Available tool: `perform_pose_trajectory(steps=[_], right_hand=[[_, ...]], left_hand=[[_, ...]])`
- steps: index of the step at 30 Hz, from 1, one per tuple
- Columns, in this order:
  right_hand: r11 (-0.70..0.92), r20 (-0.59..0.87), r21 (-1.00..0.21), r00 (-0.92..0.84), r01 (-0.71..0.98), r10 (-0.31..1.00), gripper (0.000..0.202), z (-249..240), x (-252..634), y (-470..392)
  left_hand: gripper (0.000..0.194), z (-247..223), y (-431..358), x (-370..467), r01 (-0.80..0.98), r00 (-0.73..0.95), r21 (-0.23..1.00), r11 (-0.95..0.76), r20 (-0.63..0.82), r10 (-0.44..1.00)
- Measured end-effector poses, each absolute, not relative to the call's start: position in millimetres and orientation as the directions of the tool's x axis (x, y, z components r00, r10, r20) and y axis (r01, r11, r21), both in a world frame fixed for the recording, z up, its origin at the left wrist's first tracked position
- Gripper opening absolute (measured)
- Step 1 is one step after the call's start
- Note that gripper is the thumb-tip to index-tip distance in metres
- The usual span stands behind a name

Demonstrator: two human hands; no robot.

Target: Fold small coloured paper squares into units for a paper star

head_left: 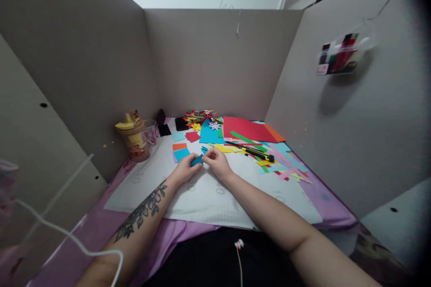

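Note:
A small piece of blue paper [197, 160] is held between both hands above the white sheet [198, 204]. My left hand [186, 169] is closed on its left side, thumb on top. The fingers of my right hand [217, 163] pinch together at the paper's right edge. Just beyond the hands lie small folded blue pieces [204, 149] and yellow paper [225, 148]. Left of them are orange [179, 146] and blue [182, 154] paper squares.
Behind are a pile of colourful folded stars [200, 118] and red sheets [247, 129]. A black-and-yellow cutter [261, 154] lies among paper strips [289, 161] at right. A lidded cup [135, 139] stands at left. Grey panels [218, 63] surround the table.

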State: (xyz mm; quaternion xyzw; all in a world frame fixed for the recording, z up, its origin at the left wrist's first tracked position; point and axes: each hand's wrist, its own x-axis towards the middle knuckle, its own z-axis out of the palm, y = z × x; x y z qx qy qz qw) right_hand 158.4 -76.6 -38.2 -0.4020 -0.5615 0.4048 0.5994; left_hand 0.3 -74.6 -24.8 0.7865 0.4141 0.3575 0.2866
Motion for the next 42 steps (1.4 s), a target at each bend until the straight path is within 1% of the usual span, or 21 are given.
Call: perform_pose_trajectory(steps=[6,10,18,22,29,32,35,42], right_hand=[[0.376,0.376,-0.927,0.034,0.002,0.926,0.019,-38.8,158.2,-76.7],[0.403,0.404,-0.914,0.027,0.049,0.914,0.018,-37.9,157.7,-79.1],[0.419,0.421,-0.901,-0.001,0.114,0.907,0.012,-33.4,156.8,-83.8],[0.418,0.421,-0.894,-0.015,0.164,0.907,0.013,-33.9,157.5,-83.2],[0.362,0.361,-0.932,0.063,-0.015,0.930,0.022,-42.0,163.1,-71.3],[0.332,0.331,-0.943,0.026,-0.029,0.943,0.021,-44.1,163.9,-69.6],[0.305,0.306,-0.952,-0.009,-0.035,0.952,0.019,-44.4,163.8,-70.4],[0.301,0.301,-0.953,0.009,-0.041,0.954,0.020,-42.8,163.9,-71.5]], left_hand=[[0.017,-23.2,-77.2,2.3,0.441,0.390,0.785,-0.434,0.268,0.881],[0.021,-24.4,-76.3,2.1,0.452,0.407,0.780,-0.433,0.251,0.878],[0.019,-26.4,-75.0,3.0,0.479,0.391,0.746,-0.463,0.291,0.873],[0.018,-25.6,-75.2,2.9,0.487,0.375,0.740,-0.463,0.302,0.877],[0.024,-30.1,-69.5,-0.1,0.421,0.284,0.816,-0.397,0.297,0.912],[0.024,-32.2,-67.3,-1.2,0.369,0.243,0.844,-0.390,0.317,0.917],[0.025,-32.1,-66.7,-2.0,0.325,0.237,0.864,-0.384,0.319,0.918],[0.025,-30.0,-67.5,-1.4,0.257,0.234,0.910,-0.324,0.267,0.935]])
